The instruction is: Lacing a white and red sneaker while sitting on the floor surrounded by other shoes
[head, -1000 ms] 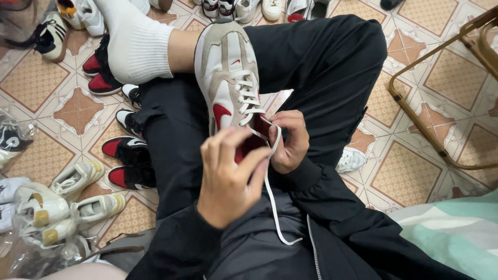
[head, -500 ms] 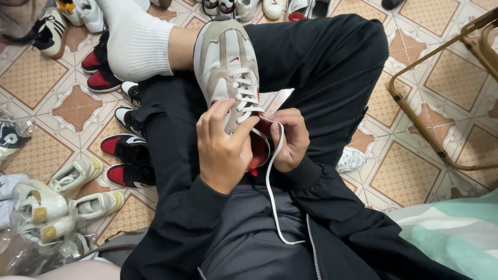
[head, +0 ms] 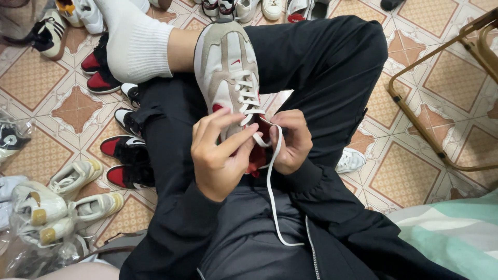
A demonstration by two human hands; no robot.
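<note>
You sit on a patterned tile floor (head: 415,176) in black trousers, and a white and beige sneaker (head: 226,67) with a red side mark rests sole-down across your lap, toe pointing away from you. Your left hand (head: 220,153) covers the shoe's heel end, its fingers loosely curled and pinching the white shoelace (head: 272,181) near the top eyelets. Your right hand (head: 293,140) sits just beside it on the shoe's far side, fingers closed around the same lace; the lace's free end trails down over your black jacket (head: 270,243).

Your hands hide the shoe's opening and red lining almost fully, so you cannot tell which eyelet the lace passes through.

A foot in a white sock (head: 137,44) lies beside the shoe's toe, touching your trousers. Red and black sneakers (head: 124,163) lie on the floor to your left, partly under your leg. Further left, cream sneakers with yellow heels (head: 78,199) sit in crinkled clear plastic bags (head: 31,249), cut off by the frame edge. More shoes line the top edge, only partly visible. A brass-coloured metal frame (head: 441,103) stands to your right, and a mint and white striped cloth (head: 456,233) fills the lower right corner. One white shoe (head: 351,159) peeks from behind your right knee.
</note>
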